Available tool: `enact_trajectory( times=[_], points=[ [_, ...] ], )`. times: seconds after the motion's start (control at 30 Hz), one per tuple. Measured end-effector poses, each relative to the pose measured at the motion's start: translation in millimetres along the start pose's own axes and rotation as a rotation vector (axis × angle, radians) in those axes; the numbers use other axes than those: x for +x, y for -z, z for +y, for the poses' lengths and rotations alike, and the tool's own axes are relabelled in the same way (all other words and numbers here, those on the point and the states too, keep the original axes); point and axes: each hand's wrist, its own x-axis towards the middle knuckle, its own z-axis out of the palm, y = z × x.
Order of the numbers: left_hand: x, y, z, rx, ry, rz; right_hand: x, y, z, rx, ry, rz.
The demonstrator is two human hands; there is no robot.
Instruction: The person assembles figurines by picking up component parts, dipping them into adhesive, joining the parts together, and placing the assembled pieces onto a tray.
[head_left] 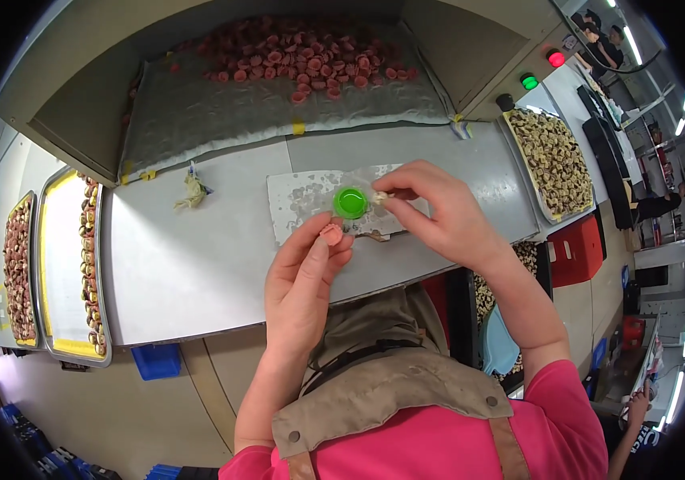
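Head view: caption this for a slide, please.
Left hand holding a pink cup, right hand a small pale piece, near a green dish.

And there's the left hand on a pink cup, thumb and fingers covering part of it! Across to the right hand: a pale piece peeks from the fingertips, half hidden, too small to identify. Does the green dish hold liquid? Can't tell! The left hand masks a corner of the board. Far back, the hood leaves the top edge, its rearmost cups lost in shadow. Right forearm blocks part of the bin; near right, a co-worker gets clipped by the lower edge!
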Motion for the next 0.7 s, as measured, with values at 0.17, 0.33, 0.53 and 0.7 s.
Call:
enact_trajectory(
  times=[0.17,0.33,0.53,0.7],
  points=[
    [-0.7,7.0,-3.6,-0.044,-0.029,-0.012,13.9,-15.1,11.5,-0.272,0.224,-0.072],
    [0.8,2.4,-2.6,0.082,-0.036,0.013,21.9,-25.7,22.1,-0.318,0.238,-0.074],
    [-0.2,1.1,-6.6,0.091,-0.081,-0.012,18.7,-21.6,19.5,-0.295,0.191,-0.113],
    [-1.2,-2.0,-7.9,0.127,-0.079,-0.014,13.5,-20.8,21.3,-0.292,0.201,-0.086]
  ],
)
